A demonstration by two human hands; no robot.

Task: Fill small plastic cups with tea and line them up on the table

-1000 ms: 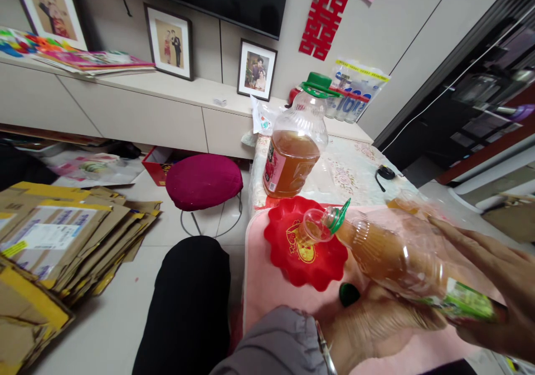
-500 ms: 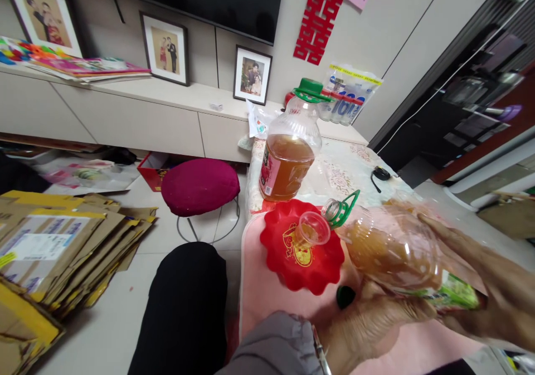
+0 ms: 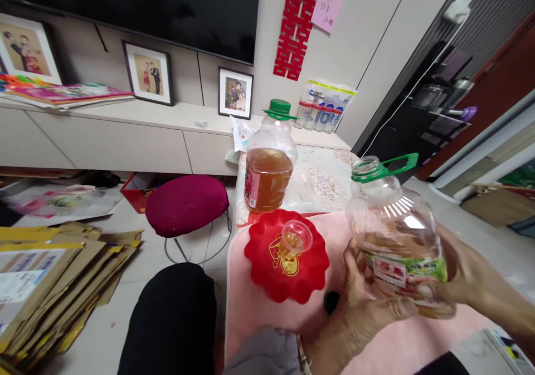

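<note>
Between my two hands stands a large clear plastic juice bottle (image 3: 395, 224), nearly upright, its uncapped mouth and green carry ring at the top. My left hand (image 3: 363, 308) grips it low on the near left side, fingers wrapped around it. On the right side my right hand (image 3: 460, 274) is closed around its body near the label. A small clear plastic cup (image 3: 297, 238) with some amber liquid sits in a red scalloped plate (image 3: 259, 269). Beside my left wrist a dark green cap (image 3: 331, 302) lies on the pink mat (image 3: 246, 313).
A second juice bottle (image 3: 270, 177), green-capped and partly filled, stands behind the plate. A maroon stool (image 3: 188, 202) is left of the table, and flattened cardboard (image 3: 83, 274) leans on the floor. Picture frames (image 3: 235, 92) and bagged jars (image 3: 321, 110) stand on the cabinet.
The held bottle has swung from tilted over the cup to nearly upright and moved away to the right. Both hands keep hold of it, and the view has shifted slightly.
</note>
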